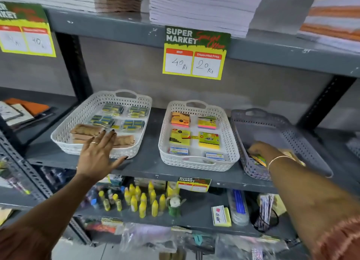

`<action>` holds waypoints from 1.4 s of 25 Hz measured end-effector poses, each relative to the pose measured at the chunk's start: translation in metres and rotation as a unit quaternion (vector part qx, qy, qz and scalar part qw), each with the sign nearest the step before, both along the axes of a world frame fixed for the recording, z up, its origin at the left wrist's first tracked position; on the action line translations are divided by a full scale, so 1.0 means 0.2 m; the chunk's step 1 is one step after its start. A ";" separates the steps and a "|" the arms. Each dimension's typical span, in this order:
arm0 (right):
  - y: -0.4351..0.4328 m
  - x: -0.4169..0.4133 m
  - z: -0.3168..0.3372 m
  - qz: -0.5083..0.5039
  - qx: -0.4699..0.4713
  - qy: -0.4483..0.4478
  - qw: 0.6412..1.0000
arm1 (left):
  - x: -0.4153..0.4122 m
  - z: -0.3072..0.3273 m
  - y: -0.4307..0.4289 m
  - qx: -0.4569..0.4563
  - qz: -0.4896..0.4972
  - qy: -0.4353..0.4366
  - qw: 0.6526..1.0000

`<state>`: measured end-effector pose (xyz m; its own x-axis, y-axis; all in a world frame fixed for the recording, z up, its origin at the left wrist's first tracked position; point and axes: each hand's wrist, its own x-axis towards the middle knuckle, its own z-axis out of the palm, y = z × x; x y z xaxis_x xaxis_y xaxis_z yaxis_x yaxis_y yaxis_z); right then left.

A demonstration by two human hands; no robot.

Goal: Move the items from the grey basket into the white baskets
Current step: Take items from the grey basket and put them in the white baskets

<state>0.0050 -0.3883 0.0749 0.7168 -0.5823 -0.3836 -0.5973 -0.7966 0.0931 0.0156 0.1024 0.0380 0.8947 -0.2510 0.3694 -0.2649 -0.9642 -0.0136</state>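
Note:
Three baskets stand on the middle shelf. The left white basket (pixel 66 130) holds small blue-and-yellow packs (pixel 113 109) and brown packets (pixel 85 130). My left hand (pixel 99 152) lies flat over its front edge, fingers spread on the brown packets. The middle white basket (pixel 229 135) holds sticky-note pads (pixel 208 140) in rows. The grey basket (pixel 303 141) stands on the right. My right hand (pixel 259 149) reaches into its near left corner, fingers closed around a yellow-green packet (pixel 260 160). Part of that packet is hidden by the hand.
A grey shelf board (pixel 148 168) carries the baskets, with a price sign (pixel 195 53) hanging from the shelf above. Stacks of notebooks (pixel 204 8) sit on top. Yellow glue bottles (pixel 144 201) and other stationery fill the shelf below. A dark upright post (pixel 329 102) stands behind the grey basket.

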 end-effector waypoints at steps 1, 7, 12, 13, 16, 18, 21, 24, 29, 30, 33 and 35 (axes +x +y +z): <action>0.00 0.00 0.01 0.003 0.004 0.013 1.000 | 0.00 0.00 0.00 -0.001 0.001 0.002 1.000; -0.01 0.01 0.03 0.036 -0.040 0.103 0.993 | -0.01 0.01 0.00 -0.002 0.009 0.016 1.000; -0.05 0.01 0.01 -0.007 -0.033 0.017 0.999 | -0.01 0.01 0.01 0.003 0.013 0.026 1.000; -0.02 0.00 0.03 -0.026 -0.031 -0.021 0.999 | -0.01 0.01 0.01 0.005 0.013 0.028 1.000; 0.03 0.03 0.13 -0.048 -0.005 -0.097 0.994 | 0.00 0.01 0.01 0.011 0.018 0.028 0.999; 0.08 0.12 0.23 -0.019 0.023 -0.159 0.987 | 0.00 0.01 0.01 0.014 0.016 0.031 0.999; 0.29 0.28 0.39 0.098 -0.039 -0.227 0.968 | 0.00 0.01 0.01 0.014 0.017 0.034 0.999; 0.62 0.39 0.37 0.253 -0.002 -0.219 0.942 | 0.00 0.01 0.01 0.014 0.019 0.037 0.999; 0.93 0.49 0.06 0.327 0.050 -0.105 0.938 | 0.01 0.01 0.00 0.013 0.020 0.037 0.999; 0.95 0.50 0.01 0.328 0.054 -0.091 0.939 | 0.01 0.01 0.00 0.013 0.019 0.034 0.999; 0.98 0.53 -0.08 0.322 0.061 -0.066 0.942 | 0.02 0.00 0.01 0.011 0.018 0.028 0.999; 0.98 0.55 -0.10 0.316 0.060 -0.058 0.945 | 0.02 0.00 0.01 0.009 0.018 0.026 0.999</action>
<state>0.1143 -0.1916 0.0547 0.9481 0.0180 -0.3174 -0.0003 -0.9984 -0.0573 0.0201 0.1044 0.0379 0.9210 -0.2243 0.3184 -0.2306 -0.9729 -0.0185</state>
